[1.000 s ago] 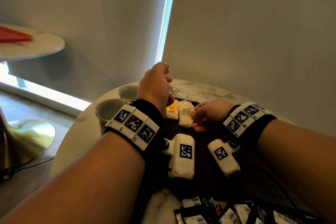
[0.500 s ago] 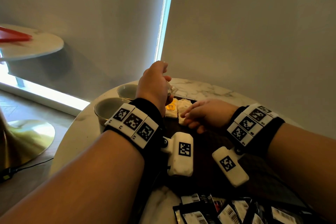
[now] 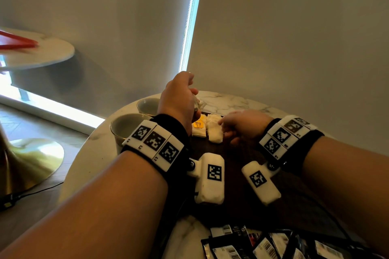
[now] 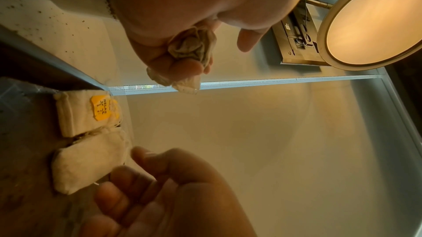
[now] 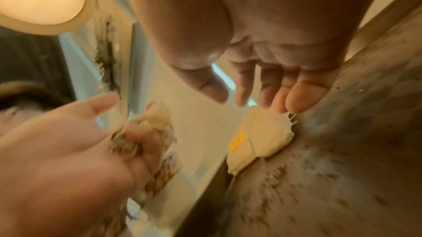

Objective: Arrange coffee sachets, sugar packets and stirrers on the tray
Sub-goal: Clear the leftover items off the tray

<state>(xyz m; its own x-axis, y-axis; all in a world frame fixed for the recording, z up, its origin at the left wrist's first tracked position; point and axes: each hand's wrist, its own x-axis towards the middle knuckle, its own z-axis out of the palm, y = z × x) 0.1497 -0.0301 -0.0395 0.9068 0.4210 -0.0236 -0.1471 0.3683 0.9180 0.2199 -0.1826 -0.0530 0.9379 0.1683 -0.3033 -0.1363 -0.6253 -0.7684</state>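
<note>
Two cream cloth sachets lie side by side at the far end of the dark tray (image 3: 237,153): one with a yellow label (image 3: 199,127) (image 4: 89,112) and a plain one (image 3: 215,132) (image 4: 89,161). My left hand (image 3: 179,99) hovers above them and grips a bunch of cream sachets (image 4: 191,49) (image 5: 146,132) in its curled fingers. My right hand (image 3: 242,125) (image 5: 258,96) reaches over the tray with straight fingers, the fingertips (image 5: 303,96) at the far edge of the plain sachet. Black sachets with barcodes (image 3: 252,244) lie in a heap near me.
Two grey cups (image 3: 128,127) (image 3: 147,106) stand at the left edge of the round marble table (image 3: 227,102). A wall and a blind rise close behind it. A second round table (image 3: 40,54) with a red object stands at the far left.
My right hand has uncurled and stretched its fingers over the plain sachet, the wrist shifting right. My left hand has stayed raised with its bunch of sachets.
</note>
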